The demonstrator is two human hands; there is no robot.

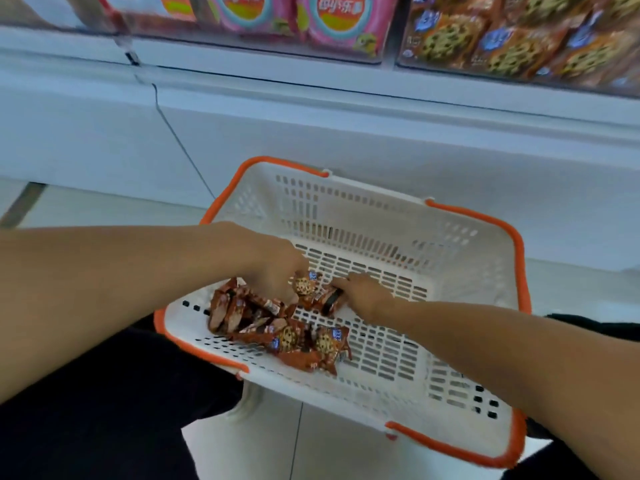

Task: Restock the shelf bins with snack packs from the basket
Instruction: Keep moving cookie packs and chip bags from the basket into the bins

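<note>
**Q:** What is the left hand (pixel 277 273) doing?

**A:** Its fingers are curled down around a cookie pack (pixel 305 285). This is a small glossy brown pouch printed with a round chip-studded biscuit and a blue label, and it is lifted just off the basket floor.

**Q:** And the right hand (pixel 363 296)?

**A:** Its fingertips rest on a second pack (pixel 327 301), which is brown with a dark end and lies just beside the first. Motion blur hides whether the hand is pinching the pack or only touching it.

**Q:** Where is the remaining stock?

**A:** A loose heap of packs (pixel 277 332), crinkled and overlapping, lies toward the near-left corner of the basket (pixel 363 216). The basket is a white rectangular plastic tub with slotted walls and floor and an orange rim. The right half of its floor is bare.

**Q:** What lies beyond the basket?

**A:** Above its far edge is a white shelf front carrying a clear shelf bin (pixel 485 69) filled with matching brown pouches (pixel 446 39). Pink packs (pixel 343 19) sit in the bin to its left.
</note>
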